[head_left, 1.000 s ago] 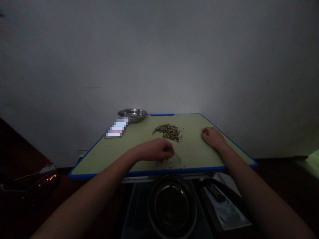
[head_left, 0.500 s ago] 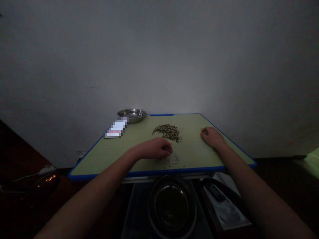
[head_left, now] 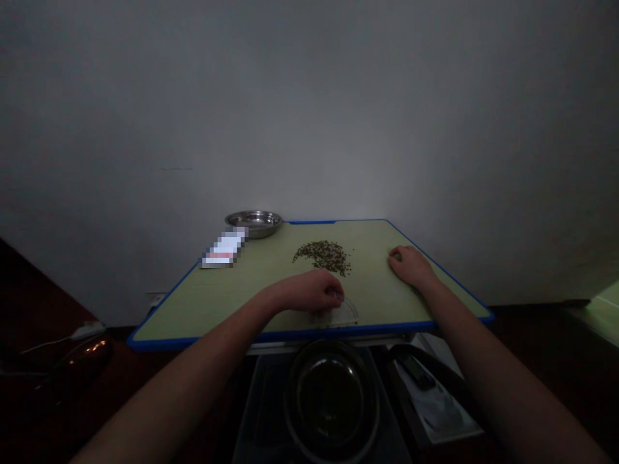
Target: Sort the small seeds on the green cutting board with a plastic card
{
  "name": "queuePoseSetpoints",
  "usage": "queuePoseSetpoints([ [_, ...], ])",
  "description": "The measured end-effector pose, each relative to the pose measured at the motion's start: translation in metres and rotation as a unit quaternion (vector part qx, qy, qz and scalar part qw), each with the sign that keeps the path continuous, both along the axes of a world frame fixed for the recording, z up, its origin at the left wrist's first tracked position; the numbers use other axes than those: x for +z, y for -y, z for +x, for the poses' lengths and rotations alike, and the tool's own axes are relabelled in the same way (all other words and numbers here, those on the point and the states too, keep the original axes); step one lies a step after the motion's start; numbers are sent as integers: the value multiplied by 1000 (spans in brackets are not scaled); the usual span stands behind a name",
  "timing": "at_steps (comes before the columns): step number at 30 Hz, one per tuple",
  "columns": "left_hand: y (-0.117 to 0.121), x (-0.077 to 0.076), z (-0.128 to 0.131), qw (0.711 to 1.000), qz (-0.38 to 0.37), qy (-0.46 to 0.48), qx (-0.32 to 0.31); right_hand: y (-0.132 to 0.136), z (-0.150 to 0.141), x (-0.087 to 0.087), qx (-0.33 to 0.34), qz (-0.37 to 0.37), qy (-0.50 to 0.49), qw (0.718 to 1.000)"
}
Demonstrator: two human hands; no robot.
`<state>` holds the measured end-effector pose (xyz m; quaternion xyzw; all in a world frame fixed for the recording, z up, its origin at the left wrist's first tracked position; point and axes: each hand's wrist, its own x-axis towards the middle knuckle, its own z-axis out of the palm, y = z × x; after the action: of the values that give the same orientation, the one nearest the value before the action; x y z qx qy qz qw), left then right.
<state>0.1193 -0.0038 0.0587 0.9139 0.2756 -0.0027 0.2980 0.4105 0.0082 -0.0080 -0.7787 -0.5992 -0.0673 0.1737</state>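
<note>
My left hand (head_left: 312, 291) rests on the green table (head_left: 213, 303) with its fingers closed on a clear plastic scraper (head_left: 341, 312) near the front edge. A pile of small brown-green seeds (head_left: 323, 255) lies just beyond it, mid-table. Several loose seeds lie by the scraper. My right hand (head_left: 409, 265) lies on the table at the right, fingers loosely curled, with nothing visible in it.
A steel dish (head_left: 254, 222) sits at the table's far left corner, next to a blurred flat packet (head_left: 223, 250). Below the front edge stands a dark round bowl (head_left: 331, 399). A white wall rises right behind the table. A cable lies on the dark floor at left.
My left hand has slid the clear scraper slightly right and toward the front edge. The right hand has stayed put.
</note>
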Motion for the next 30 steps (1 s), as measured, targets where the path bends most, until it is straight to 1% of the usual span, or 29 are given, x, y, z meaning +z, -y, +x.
queuePoseSetpoints([
  [4, 2, 1, 1, 1000, -13, 1, -13, 0, 0, 0, 3, 1, -3, 1000],
  [9, 2, 0, 0, 1000, -5, 8, -27, 0, 1, -1, 2, 5, -6, 1000],
  [16, 4, 2, -1, 998, -51, 16, -19, 0, 1, -2, 3, 9, -9, 1000],
  [20, 5, 3, -1, 999, -46, 18, -16, 0, 1, -2, 0, 9, -8, 1000],
  [24, 7, 2, -1, 998, -56, 22, -8, 0, 1, -2, 0, 8, -7, 1000],
  [28, 10, 2, -1, 999, -28, 15, -17, 0, 1, -1, 1, 5, -4, 1000],
  [30, 11, 5, -2, 999, -42, 13, -15, 0, 1, -1, 2, 4, -3, 1000],
])
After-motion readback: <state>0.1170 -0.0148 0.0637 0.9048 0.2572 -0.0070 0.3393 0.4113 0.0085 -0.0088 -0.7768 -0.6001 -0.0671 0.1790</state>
